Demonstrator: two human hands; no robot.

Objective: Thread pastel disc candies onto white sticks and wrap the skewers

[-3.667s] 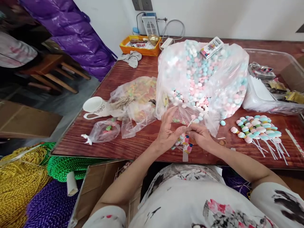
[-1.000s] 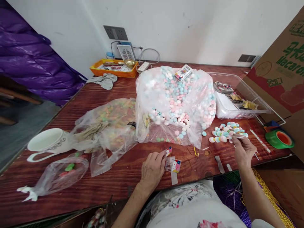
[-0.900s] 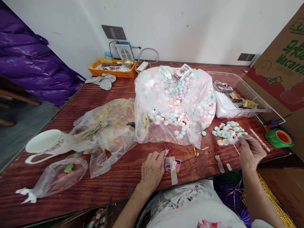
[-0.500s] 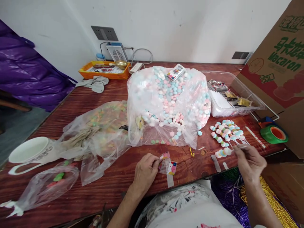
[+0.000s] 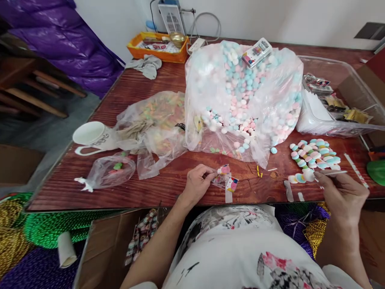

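Note:
My left hand (image 5: pixel 197 184) pinches the edge of a small clear packet (image 5: pixel 219 180) with a colourful printed label, low over the table's front edge. Beside the packet lies another printed label (image 5: pixel 232 184) with a clear strip (image 5: pixel 228 196) below it. My right hand (image 5: pixel 344 196) closes on a marshmallow skewer (image 5: pixel 299 177); its white stick pokes out past my fingers. Just behind that hand, several more marshmallow skewers (image 5: pixel 315 154) lie in a pile. A big clear bag of pastel marshmallows (image 5: pixel 246 86) spreads across the middle, with a pack of labels (image 5: pixel 257 52) on top.
Left of it lie a bag of gummy candies (image 5: pixel 162 108), a white mug (image 5: pixel 90 134) and a small tied bag (image 5: pixel 111 172). A clear plastic bin (image 5: pixel 331 129) and green tape (image 5: pixel 376 172) stand right. An orange tray (image 5: pixel 156 52) is at the back.
The view has tilted down and shifted left, showing more of the floor. My right hand still holds the skewer, its stick now more visible; my left hand keeps its pinch on the packet.

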